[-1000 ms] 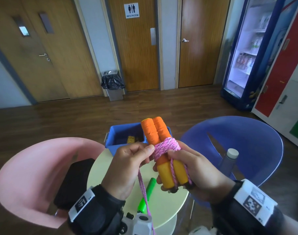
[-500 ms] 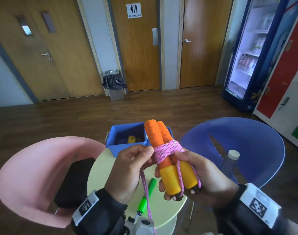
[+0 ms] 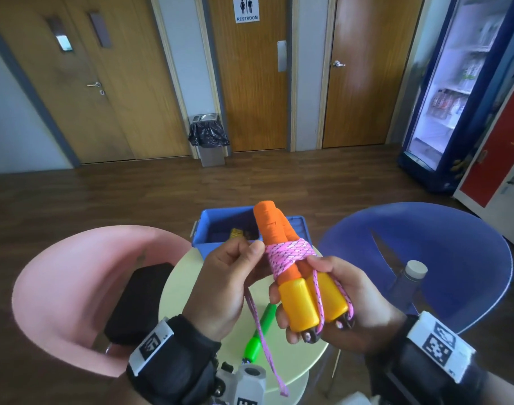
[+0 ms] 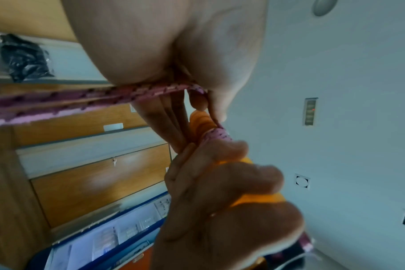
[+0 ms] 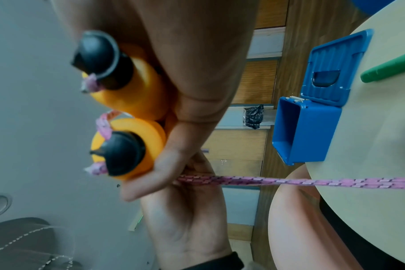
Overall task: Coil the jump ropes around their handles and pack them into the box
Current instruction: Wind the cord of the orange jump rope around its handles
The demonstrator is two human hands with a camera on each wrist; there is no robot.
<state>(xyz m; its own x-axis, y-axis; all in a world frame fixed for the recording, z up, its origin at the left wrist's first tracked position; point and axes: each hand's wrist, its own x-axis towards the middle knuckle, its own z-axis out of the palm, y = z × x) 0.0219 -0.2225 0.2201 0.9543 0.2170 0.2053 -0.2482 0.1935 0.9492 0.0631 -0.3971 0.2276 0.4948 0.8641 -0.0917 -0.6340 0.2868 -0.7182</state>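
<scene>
Here, two tub chairs are flanking the scene, a pink chair (image 3: 60,287) on the left and a blue chair (image 3: 442,258) on the right, with a round pale-green bench (image 3: 185,287) standing between them. At the bench's far edge an open blue box (image 3: 220,226) is sitting, its lid hanging back. Above the bench, the right hand (image 3: 346,305) is wrapping its grip around the yellow lower ends of two orange jump-rope handles (image 3: 296,276), held side by side and nearly upright, just near of the box. A pink speckled rope (image 3: 291,255) is lying coiled around their middle. The left hand (image 3: 226,285) is pinching this rope beside the coil, its grip closed on the strand, while the loose end is trailing down toward the near edge. A green handle (image 3: 261,331) is lying on the bench below both hands.
</scene>
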